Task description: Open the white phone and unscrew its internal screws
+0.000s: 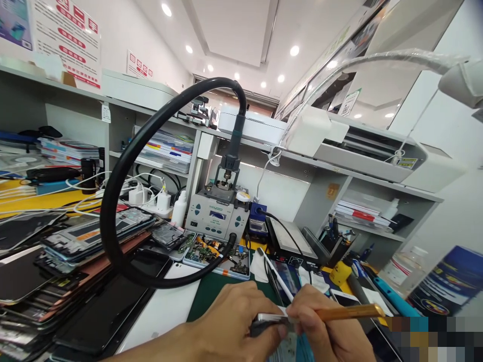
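Observation:
My left hand [234, 319] is closed around a small silver-edged device [268, 319], which looks like a phone seen edge-on; most of it is hidden by the fingers. Just to its right, my right hand [320, 322] pinches a slim tool with a gold-coloured handle [354, 312] that points out to the right. The tool's tip lies at the device's edge, hidden behind the fingertips, so its kind cannot be made out. Both hands nearly touch over the green mat [215, 291].
A hot air station [215, 216] stands ahead, its thick black hose [107, 201] looping across the left. Stacked phones and parts [94, 236] crowd the left. A tray of circuit boards [237, 259] lies beyond my hands. A bottle [405, 269] and tools stand right.

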`<state>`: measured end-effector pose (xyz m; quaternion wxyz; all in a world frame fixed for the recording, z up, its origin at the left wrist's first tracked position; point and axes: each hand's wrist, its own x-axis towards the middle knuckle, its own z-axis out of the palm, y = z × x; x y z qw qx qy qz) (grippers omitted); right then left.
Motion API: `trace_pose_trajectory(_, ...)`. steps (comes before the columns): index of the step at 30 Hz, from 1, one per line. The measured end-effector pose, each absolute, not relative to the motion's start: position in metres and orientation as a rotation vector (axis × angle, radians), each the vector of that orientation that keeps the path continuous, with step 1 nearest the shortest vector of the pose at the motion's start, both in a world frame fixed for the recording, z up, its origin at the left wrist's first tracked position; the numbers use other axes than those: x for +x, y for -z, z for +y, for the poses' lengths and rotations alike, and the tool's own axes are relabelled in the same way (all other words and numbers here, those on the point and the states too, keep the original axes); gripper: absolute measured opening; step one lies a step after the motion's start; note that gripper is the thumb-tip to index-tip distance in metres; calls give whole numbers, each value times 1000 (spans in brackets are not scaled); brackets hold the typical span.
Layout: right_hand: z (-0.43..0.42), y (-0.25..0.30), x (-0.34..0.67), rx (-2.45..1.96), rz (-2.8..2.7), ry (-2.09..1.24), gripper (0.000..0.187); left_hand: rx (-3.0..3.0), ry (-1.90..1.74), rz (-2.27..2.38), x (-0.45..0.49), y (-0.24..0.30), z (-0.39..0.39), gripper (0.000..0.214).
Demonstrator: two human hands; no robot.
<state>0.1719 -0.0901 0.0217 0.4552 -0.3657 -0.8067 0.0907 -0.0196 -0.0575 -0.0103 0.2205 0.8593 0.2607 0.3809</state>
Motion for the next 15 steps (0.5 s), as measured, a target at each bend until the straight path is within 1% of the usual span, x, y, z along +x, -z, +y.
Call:
trace_pose_trajectory(3, -87, -19, 173, -946, -2011, -178, 43, 2356, -1016, 737, -18, 11, -56, 15)
trace_pose_trajectory(7, -83, -21, 170, -960, -2045, -174, 40, 2295, -996, 745, -16, 14, -53, 33)
trace_pose_trajectory(11, -81, -26, 170, -972, -1972, -180, 39, 2271, -964, 776, -16, 15, -50, 34)
trace_pose_trajectory(15, -81, -26, 171, -1022, -1848, -236, 43, 2261, -954, 789, -16, 13, -50, 34)
